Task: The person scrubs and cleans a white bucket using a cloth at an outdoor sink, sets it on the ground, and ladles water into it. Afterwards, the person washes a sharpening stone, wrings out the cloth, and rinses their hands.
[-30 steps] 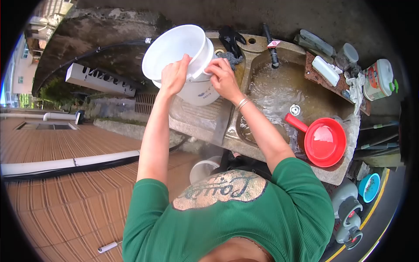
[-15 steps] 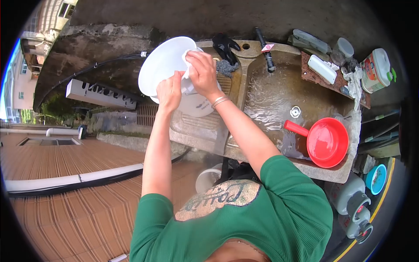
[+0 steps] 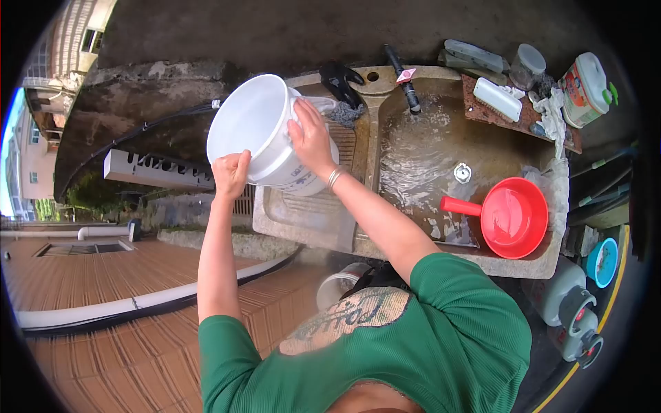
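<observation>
A white plastic bucket (image 3: pixel 244 117) is tilted above the ribbed left side of the stone sink, its mouth facing up and left. My left hand (image 3: pixel 231 173) grips the near edge of its rim, thumb up and fingers curled. Against the bucket's outer right side lies my right hand (image 3: pixel 311 140), fingers stretched along the wall. A piece of white cloth (image 3: pixel 321 103) shows past those fingers; most of it is hidden. Dark printing marks the bucket's lower side.
Shallow water covers the stone sink basin (image 3: pixel 427 148), under a black tap (image 3: pixel 405 86). A red dipper (image 3: pixel 515 219) rests at its near right corner. Black gloves (image 3: pixel 340 82), a grey scrubber (image 3: pixel 346 115), a white brush (image 3: pixel 497 98) and a detergent jug (image 3: pixel 585 93) line the far side.
My hands have moved apart: the left now holds the near rim, and the right has gone from the rim to the outer wall with the cloth. The bucket has shifted slightly left and turned.
</observation>
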`<move>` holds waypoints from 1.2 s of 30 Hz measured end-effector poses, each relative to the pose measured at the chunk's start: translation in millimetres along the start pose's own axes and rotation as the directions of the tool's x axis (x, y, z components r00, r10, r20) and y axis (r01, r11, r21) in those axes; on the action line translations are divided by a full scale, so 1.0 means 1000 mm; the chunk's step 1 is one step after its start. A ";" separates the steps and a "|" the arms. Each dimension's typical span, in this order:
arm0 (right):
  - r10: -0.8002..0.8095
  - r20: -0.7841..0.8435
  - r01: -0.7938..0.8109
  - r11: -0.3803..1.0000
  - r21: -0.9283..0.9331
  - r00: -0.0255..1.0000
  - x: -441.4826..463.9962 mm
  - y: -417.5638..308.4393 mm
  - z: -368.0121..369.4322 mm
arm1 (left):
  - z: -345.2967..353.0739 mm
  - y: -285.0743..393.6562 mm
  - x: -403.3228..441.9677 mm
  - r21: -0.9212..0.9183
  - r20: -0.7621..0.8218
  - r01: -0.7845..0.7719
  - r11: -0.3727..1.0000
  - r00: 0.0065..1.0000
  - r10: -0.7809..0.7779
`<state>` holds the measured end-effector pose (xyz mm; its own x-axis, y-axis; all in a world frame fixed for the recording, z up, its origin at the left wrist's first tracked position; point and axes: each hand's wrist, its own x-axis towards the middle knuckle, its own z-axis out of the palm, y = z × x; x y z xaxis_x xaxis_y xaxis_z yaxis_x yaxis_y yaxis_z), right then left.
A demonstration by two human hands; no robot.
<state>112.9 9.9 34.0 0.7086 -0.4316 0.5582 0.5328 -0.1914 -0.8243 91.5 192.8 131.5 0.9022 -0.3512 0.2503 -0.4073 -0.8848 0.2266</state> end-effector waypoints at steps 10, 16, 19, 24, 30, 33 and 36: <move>-0.063 0.058 0.058 0.995 0.087 0.996 -0.039 -0.002 0.003 | 0.055 0.091 0.031 0.331 -0.372 0.160 0.930 0.928 -0.027; 0.144 0.359 -0.235 0.945 0.225 0.922 0.064 0.057 0.021 | 0.020 0.016 0.000 0.181 -0.309 -0.229 0.956 0.910 0.276; 0.117 0.460 -0.219 0.960 0.176 0.880 0.088 0.085 0.038 | 0.011 0.006 -0.001 0.129 -0.270 -0.301 0.945 0.906 0.326; 0.008 0.106 -0.007 1.000 -0.015 0.994 0.040 0.061 0.024 | 0.019 0.041 0.002 0.224 -0.213 -0.015 0.974 0.975 0.064; -0.199 0.193 0.234 0.955 -0.183 0.961 -0.017 -0.012 -0.022 | 0.056 0.109 0.062 0.436 -0.207 0.323 0.840 0.944 -0.256; -0.313 0.225 0.364 0.901 -0.236 0.923 -0.034 -0.015 -0.030 | 0.058 0.108 0.060 0.434 -0.245 0.317 0.843 0.942 -0.228; -0.426 0.241 0.462 0.879 -0.118 0.872 -0.033 -0.005 -0.041 | 0.051 0.102 0.036 0.390 -0.244 0.131 0.912 0.969 -0.034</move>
<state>67.7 -11.0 16.2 0.5021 -0.0823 0.8609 0.7411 -0.4720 -0.4774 89.8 74.1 115.7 0.8538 -0.2351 0.4646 -0.1981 -0.9718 -0.1276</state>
